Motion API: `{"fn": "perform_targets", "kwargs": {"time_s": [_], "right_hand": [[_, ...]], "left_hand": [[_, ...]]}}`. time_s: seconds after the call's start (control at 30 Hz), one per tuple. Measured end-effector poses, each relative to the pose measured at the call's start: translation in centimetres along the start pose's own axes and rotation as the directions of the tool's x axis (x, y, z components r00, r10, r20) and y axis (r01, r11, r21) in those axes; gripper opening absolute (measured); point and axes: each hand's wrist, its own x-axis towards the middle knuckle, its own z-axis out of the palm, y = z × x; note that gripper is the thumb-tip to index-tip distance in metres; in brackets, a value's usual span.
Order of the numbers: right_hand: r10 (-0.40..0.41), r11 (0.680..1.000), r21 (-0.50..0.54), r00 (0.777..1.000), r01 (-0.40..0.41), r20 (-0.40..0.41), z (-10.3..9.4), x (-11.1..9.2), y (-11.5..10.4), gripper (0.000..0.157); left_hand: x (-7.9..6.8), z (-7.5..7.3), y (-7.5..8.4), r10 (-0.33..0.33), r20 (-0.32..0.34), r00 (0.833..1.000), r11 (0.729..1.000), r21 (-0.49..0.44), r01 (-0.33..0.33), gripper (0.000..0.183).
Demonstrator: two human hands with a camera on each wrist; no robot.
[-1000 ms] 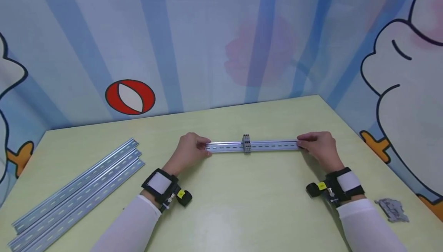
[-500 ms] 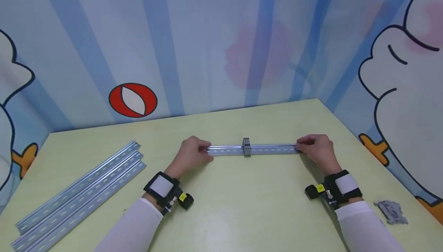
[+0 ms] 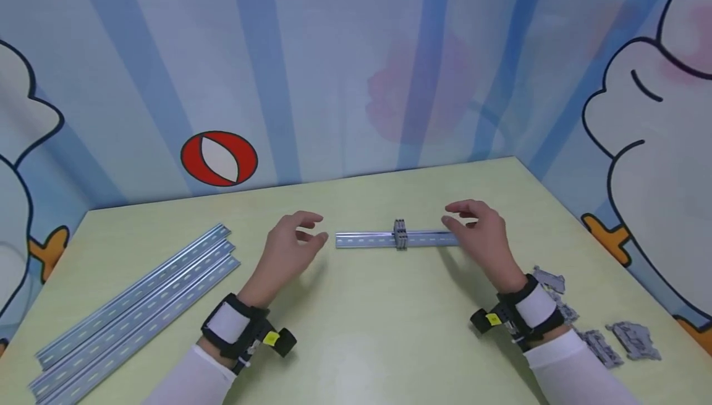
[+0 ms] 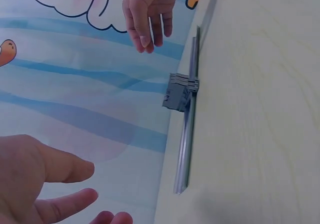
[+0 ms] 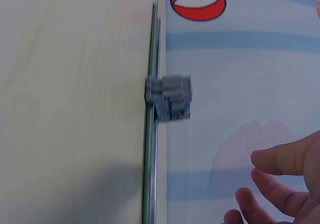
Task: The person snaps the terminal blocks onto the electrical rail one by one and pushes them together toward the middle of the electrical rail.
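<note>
A slotted metal DIN rail (image 3: 364,240) lies across the table, with a small group of grey terminal blocks (image 3: 400,235) seated on it near the middle. Just off the rail's left end, my left hand (image 3: 288,249) hangs with fingers spread and nothing in them. My right hand (image 3: 484,239) hovers over the right end, hiding it in the head view; thumb and fingers are apart. From the left wrist view, the terminal blocks (image 4: 178,91) stand up from the rail (image 4: 186,149), clear of both hands. The right wrist view shows the right hand (image 5: 290,184) away from the rail (image 5: 150,164).
Several longer slotted rails (image 3: 136,306) lie side by side, slanted, at the table's left. Loose grey terminal blocks (image 3: 634,339) are scattered at the right, some partly behind the right wrist. A printed fabric wall (image 3: 334,71) encloses the table's back and sides.
Both hands have let go of the rail's ends, the left drawing back leftward and the right lifting slightly. The rail stays on the table. More loose terminal blocks show beside the right wrist.
</note>
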Motion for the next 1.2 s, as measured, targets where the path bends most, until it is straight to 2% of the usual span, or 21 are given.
{"fn": "perform_targets", "kwargs": {"time_s": [0.13,0.33,0.5,0.63,0.77,0.9,1.0,1.13,1.2], "right_hand": [[-0.087,0.996,0.011,0.996,0.087,0.031,2.1,-0.3,-3.0,0.024],[-0.195,0.98,0.065,0.976,0.189,0.097,4.8,0.2,-6.7,0.02],[-0.212,0.974,0.121,0.964,0.194,0.161,7.3,0.5,-8.4,0.021],[-0.232,0.967,0.149,0.954,0.205,0.191,9.4,0.7,-9.3,0.021],[-0.265,0.957,0.181,0.936,0.227,0.23,11.5,0.9,-10.3,0.023],[-0.265,0.953,0.223,0.919,0.204,0.292,13.8,1.1,-11.7,0.026],[-0.227,0.963,0.218,0.911,0.158,0.343,15.9,1.2,-12.8,0.028],[-0.159,0.982,0.166,0.882,0.093,0.444,19.0,1.2,-14.2,0.035],[-0.126,0.988,0.142,0.86,0.062,0.495,20.6,1.0,-14.9,0.039]], "left_hand": [[-1.5,-2.9,-0.5,0.01,-0.07,0.998,1.0,0.005,-0.01,0.034],[-3.3,-6.8,-1.9,-0.007,-0.168,0.986,0.998,0.062,0.018,0.032],[-5.0,-9.5,-3.5,-0.007,-0.258,0.966,0.992,0.124,0.04,0.031],[-6.3,-11.0,-4.8,-0.029,-0.298,0.954,0.985,0.156,0.079,0.032],[-7.4,-11.9,-6.2,-0.098,-0.313,0.945,0.973,0.17,0.157,0.033],[-8.3,-12.3,-7.7,-0.168,-0.334,0.927,0.948,0.204,0.245,0.032],[-9.2,-12.6,-8.7,-0.249,-0.355,0.901,0.912,0.228,0.342,0.036],[-10.8,-13.9,-9.9,-0.423,-0.363,0.83,0.826,0.221,0.518,0.051],[-11.7,-14.9,-10.8,-0.489,-0.34,0.803,0.776,0.251,0.579,0.059]]}}
